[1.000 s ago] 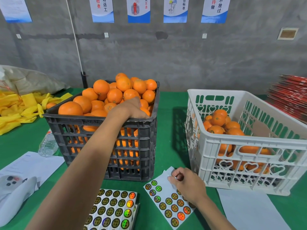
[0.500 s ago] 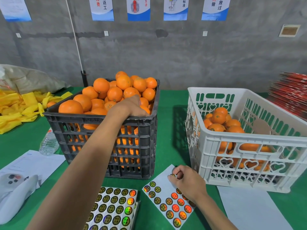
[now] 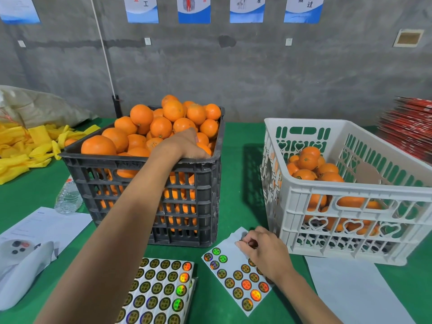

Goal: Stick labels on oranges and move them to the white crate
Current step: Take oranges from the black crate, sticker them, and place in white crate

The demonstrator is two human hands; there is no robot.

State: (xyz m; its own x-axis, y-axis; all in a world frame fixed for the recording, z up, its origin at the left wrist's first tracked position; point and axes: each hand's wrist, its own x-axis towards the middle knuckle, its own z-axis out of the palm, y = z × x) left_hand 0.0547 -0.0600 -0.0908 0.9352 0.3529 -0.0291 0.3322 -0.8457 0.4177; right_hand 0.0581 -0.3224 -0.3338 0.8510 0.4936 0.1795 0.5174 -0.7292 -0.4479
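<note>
Far left on the green counter: yellow cloths, a clear plastic bottle lying beside papers.

Left of centre: black crate heaped with unlabelled oranges. Left hand reached over the near rim at the right corner, fingers curled down around an orange that only partly shows beneath them; grip looks closed on the fruit, not lifted clear.

Near centre: full label sheet, flat. Just right of it, partly used label sheet lying diagonally, bare strip toward the far end. Right hand resting on that sheet's far corner, thumb and forefinger pinched together over one small round label; whether peeled free cannot be told.

Right: white crate, roughly a third full of oranges, directly beyond and right of the right hand.

Key relation: gripped orange far and left of the pinched label, white crate right of both. Likely next: fruit brought near and rightward toward the right hand, the nearer hand to the white crate.
</note>
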